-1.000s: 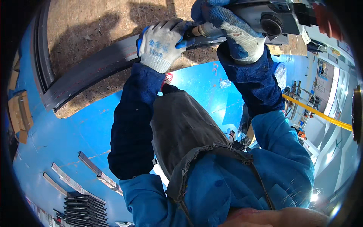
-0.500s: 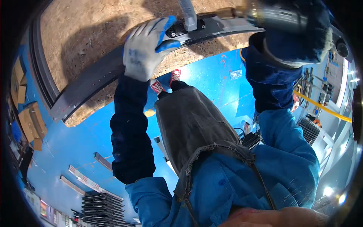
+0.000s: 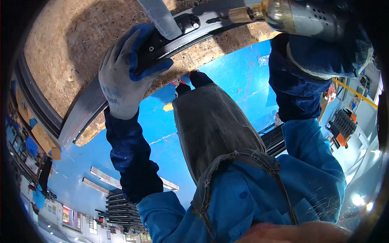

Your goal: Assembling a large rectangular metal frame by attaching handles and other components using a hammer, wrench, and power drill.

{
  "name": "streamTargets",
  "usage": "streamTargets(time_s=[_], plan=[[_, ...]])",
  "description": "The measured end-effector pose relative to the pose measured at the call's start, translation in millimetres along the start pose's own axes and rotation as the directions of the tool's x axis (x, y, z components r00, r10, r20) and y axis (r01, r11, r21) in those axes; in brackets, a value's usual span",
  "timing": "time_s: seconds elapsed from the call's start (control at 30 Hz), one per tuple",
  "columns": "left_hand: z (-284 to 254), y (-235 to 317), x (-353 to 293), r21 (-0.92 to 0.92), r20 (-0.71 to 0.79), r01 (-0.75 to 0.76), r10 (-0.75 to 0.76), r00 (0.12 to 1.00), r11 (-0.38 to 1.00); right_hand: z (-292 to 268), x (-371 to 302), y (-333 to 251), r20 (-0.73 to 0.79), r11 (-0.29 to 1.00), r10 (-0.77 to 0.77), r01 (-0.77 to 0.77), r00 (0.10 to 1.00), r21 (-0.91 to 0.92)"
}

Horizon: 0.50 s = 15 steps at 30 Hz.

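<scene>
A dark grey metal frame point(image 3: 83, 111) with a mitred corner lies on a wooden board. On its near rail sits a grey lever handle point(image 3: 160, 18) with a black base point(image 3: 187, 23); a screw head shows at either side of the lever. My left hand point(image 3: 123, 79), in a grey glove with blue fingers, grips the rail and the base's left end, thumb on the near side. In my gloved right hand point(image 3: 336, 56) is a silver power screwdriver point(image 3: 306, 18) with a brass-coloured collar. Its bit point(image 3: 216, 19) points left along the rail, apart from the right-hand screw.
The frame rests on a worn particle board point(image 3: 93, 24), its near edge above a blue floor point(image 3: 162, 141). Cardboard boxes point(image 3: 44, 137) stand at the left. Stacked dark profiles point(image 3: 123, 210) lie at lower left, another stack point(image 3: 342, 123) at right. A yellow hose point(image 3: 356, 95) runs at right.
My view has shifted; the handle and frame sit further left in it. My left hand has moved left and nearer, over the base's left end. The blurred screwdriver now shows sharply.
</scene>
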<state>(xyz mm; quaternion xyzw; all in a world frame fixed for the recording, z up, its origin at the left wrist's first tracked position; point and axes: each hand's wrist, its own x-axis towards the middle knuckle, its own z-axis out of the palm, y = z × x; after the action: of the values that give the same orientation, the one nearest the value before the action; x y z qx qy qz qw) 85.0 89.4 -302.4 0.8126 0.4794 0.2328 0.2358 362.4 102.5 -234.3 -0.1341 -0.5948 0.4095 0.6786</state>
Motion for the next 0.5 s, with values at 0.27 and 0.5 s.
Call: streamTargets(time_s=[0.27,0.5], plan=[[7,11,24,-0.135,0.191,0.06,-0.034,0.981,0.989,7,1,6,0.033,1.0,-0.007,0.006,0.999,0.002],[3,-5,34,-0.309,0.315,0.078,0.025,0.949,0.948,20,-4,29,0.09,0.999,-0.009,0.005,0.996,0.046]])
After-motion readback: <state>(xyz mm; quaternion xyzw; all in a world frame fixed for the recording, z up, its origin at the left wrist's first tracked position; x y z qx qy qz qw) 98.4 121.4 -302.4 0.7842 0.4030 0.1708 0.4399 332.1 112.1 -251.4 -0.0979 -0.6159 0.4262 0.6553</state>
